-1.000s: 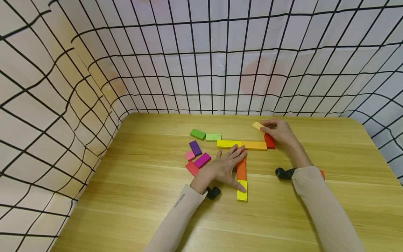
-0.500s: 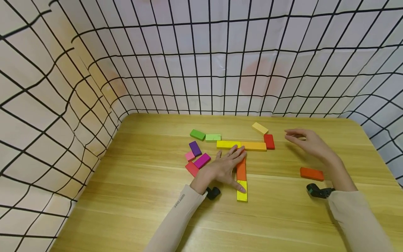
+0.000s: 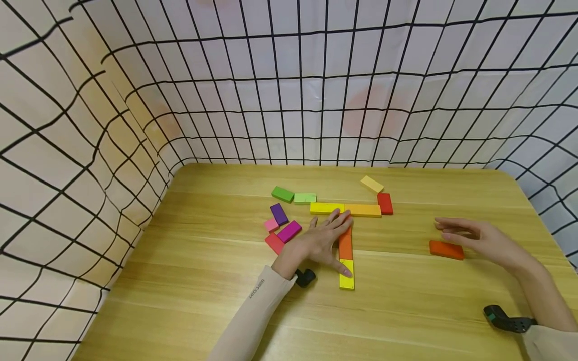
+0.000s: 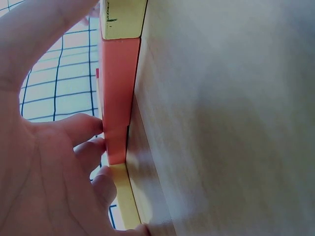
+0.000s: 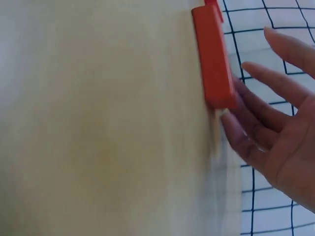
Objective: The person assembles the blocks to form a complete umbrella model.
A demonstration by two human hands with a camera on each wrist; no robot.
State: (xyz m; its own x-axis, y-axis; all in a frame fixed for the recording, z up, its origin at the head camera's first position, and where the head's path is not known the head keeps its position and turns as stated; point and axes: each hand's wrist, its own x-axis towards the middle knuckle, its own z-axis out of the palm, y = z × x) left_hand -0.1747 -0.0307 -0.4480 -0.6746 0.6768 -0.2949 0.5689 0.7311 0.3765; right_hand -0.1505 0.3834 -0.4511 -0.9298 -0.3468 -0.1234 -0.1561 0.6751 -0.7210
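Small flat wooden blocks lie on the table in a T shape. Its bar joins a yellow block [image 3: 321, 207] and an amber block [image 3: 365, 210]; the stem has orange blocks [image 3: 345, 249] and a lower yellow block [image 3: 346, 283]. Spread over the stem, my left hand [image 3: 316, 241] rests its fingertips near the joint and its thumb on the lower yellow block. At the right, my right hand [image 3: 492, 245] hovers with loose fingers at a separate red-orange block [image 5: 215, 59], fingertips right beside it. A red block [image 3: 385, 204] touches the bar's right end, with a pale yellow block [image 3: 372, 184] behind it.
Left of the bar lie a light green block [image 3: 305, 198] and a green block [image 3: 282, 194]. Purple [image 3: 279, 214], pink [image 3: 271, 224], magenta [image 3: 289, 231] and crimson [image 3: 274, 243] blocks cluster beside my left hand. A grid-patterned curtain [image 3: 289, 90] borders the table.
My right hand has let go of the pale yellow block behind the red one and moved right and toward me, over to the red-orange block. My left hand stays in place.
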